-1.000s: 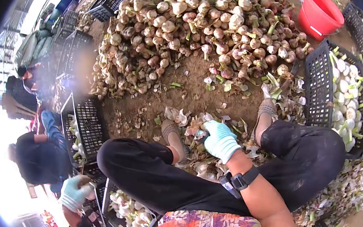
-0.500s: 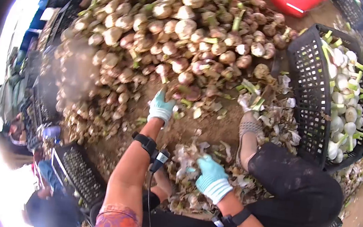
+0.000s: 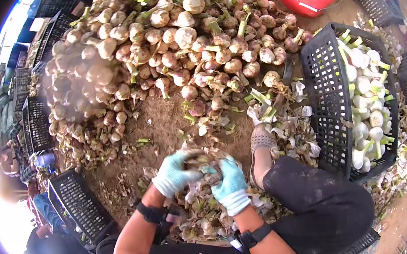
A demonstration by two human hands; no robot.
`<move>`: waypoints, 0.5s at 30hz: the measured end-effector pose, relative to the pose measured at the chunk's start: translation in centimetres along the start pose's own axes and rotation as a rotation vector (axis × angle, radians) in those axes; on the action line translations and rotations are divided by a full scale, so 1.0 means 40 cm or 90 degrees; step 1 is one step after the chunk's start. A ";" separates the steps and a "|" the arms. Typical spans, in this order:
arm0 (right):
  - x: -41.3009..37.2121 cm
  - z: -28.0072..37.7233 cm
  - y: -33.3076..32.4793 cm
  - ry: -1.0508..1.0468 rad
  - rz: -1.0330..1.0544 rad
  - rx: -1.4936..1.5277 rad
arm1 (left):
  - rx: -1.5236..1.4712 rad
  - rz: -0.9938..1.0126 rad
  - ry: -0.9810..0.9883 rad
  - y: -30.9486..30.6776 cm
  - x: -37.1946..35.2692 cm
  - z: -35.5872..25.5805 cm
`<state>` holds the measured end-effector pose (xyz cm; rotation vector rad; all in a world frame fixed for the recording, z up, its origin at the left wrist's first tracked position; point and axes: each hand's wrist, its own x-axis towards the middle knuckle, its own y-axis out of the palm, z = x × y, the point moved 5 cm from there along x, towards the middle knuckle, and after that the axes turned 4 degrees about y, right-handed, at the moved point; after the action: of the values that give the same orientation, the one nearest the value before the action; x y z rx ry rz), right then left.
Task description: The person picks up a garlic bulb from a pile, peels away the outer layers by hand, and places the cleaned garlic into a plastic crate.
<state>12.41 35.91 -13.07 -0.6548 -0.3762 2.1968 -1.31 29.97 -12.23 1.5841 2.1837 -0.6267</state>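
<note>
My left hand [image 3: 173, 172], in a pale mint glove with a white cuff, is closed around a garlic bulb [image 3: 202, 163] in dry brown skin. From the other side my right hand [image 3: 231, 182], gloved alike, grips at the same bulb, its fingers curled in against it. Motion blurs the bulb, and the fingers partly hide it. Both hands are close together in front of my body, over a heap of loose garlic skins [image 3: 202, 216]. Ahead of them rises a big pile of unpeeled garlic bulbs [image 3: 172, 47] with cut stems.
At the right, a black plastic crate [image 3: 326, 99] holds peeled white garlic [image 3: 370, 96]. A red bucket [image 3: 308, 0] stands at the far edge. Another black crate [image 3: 83, 206] is at lower left. My shoe [image 3: 263, 140] rests among skins beside the right hand. A person [image 3: 45, 214] sits at far left.
My left hand has drawn back from the pile's near edge and come together with my right hand, now with a garlic bulb between them. The view has turned slightly to the right.
</note>
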 end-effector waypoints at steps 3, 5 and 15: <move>-0.032 0.058 -0.024 -0.010 0.013 -0.026 | 0.307 -0.056 0.140 0.067 -0.126 -0.142; -0.059 0.080 -0.033 0.025 0.072 0.086 | 0.362 -0.144 0.246 0.071 -0.179 -0.135; -0.182 0.172 -0.044 -0.164 0.248 0.334 | -0.220 -0.228 0.089 0.022 -0.364 -0.102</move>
<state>13.56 31.10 -4.19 -0.1622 0.2236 2.6090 3.76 20.96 -1.15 1.1006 2.5390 -0.2157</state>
